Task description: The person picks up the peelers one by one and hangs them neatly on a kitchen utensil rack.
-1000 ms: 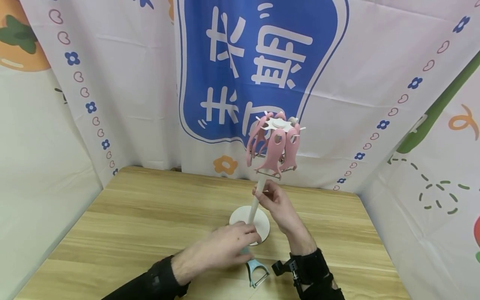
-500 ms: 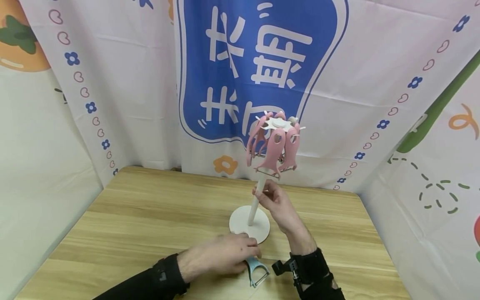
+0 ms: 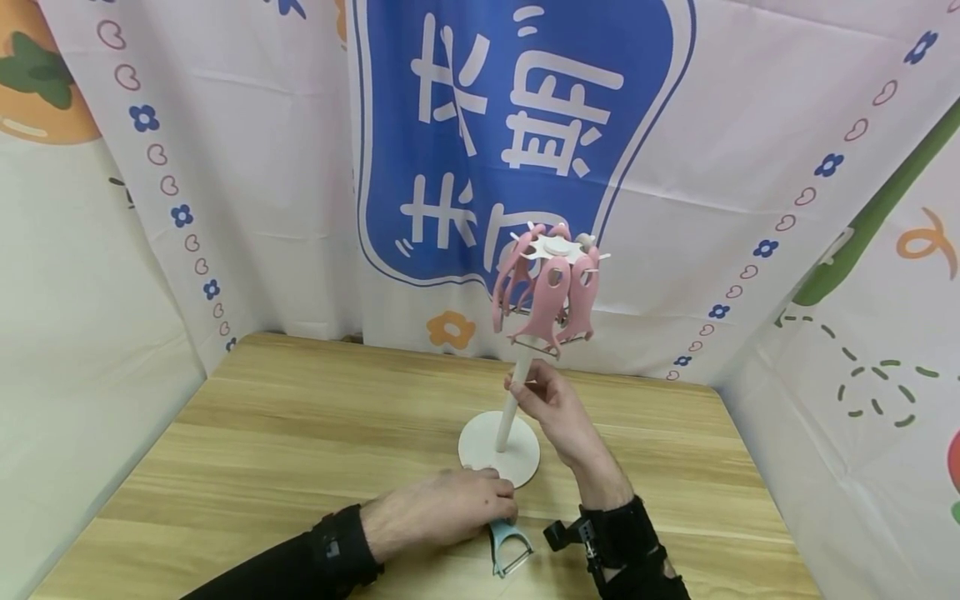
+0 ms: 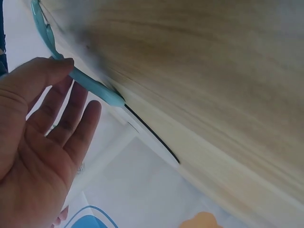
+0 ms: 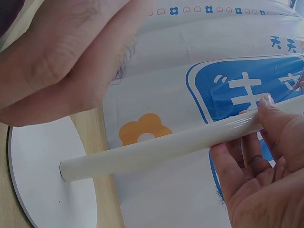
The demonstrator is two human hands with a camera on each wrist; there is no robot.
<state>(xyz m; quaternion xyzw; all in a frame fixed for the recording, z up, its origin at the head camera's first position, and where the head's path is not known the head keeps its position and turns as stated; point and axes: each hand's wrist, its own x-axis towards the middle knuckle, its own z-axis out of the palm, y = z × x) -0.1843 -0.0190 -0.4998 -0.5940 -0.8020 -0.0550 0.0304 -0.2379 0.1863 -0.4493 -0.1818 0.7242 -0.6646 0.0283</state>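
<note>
My left hand [image 3: 442, 510] pinches a light-blue Y-shaped peeler [image 3: 502, 533] by its handle, low in front of a white stand. In the left wrist view the thumb lies on one side of the blue handle [image 4: 92, 85] and the fingers on the other. My right hand [image 3: 561, 412] grips the white pole [image 3: 512, 408] of the stand, partway up. Several pink peelers [image 3: 551, 300] hang from the white hooked top [image 3: 557, 247], blades down. The round base [image 3: 521, 454] stands on the table; the left hand partly covers its front edge.
The wooden table [image 3: 315, 417] runs back to a printed white cloth [image 3: 300, 275] with a blue panel, close behind the stand. More printed cloth hangs at both sides. A black strap with a camera [image 3: 615, 542] sits on the right wrist.
My left hand has drawn back from the pole towards the table's front, and the blue peeler has shifted slightly left. The right hand and stand have stayed in place.
</note>
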